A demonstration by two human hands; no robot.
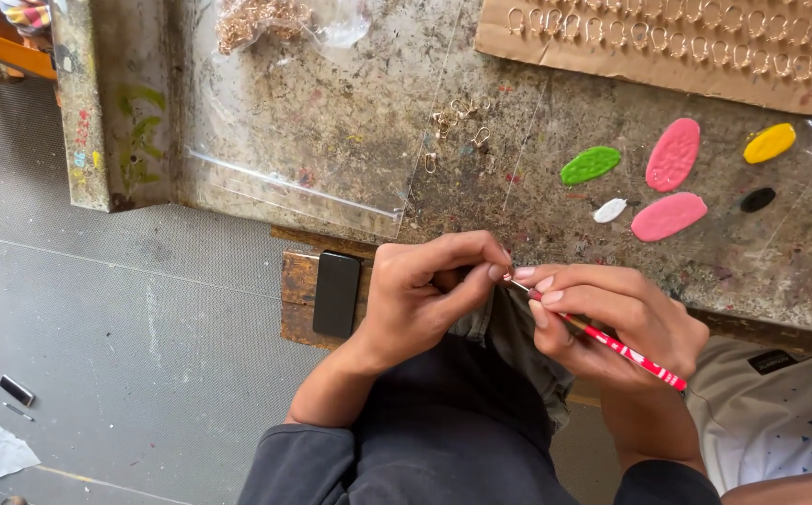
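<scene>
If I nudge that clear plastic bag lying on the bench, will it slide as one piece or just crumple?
The clear plastic bag looks thin and flat, so it would probably buckle rather than slide stiffly. The gold clasps heaped at its top end likely anchor that end. The worktable looks rough, which may add drag.

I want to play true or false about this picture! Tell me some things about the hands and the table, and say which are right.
1. The right hand holds a red brush. True.
2. The left hand holds the black phone. False: the phone lies on a wooden ledge beside it.
3. Two pink paint blobs lie on the table. True.
4. The green paint blob is blue. False: it is green.
5. The cardboard carries rows of small metal hooks. True.
</scene>
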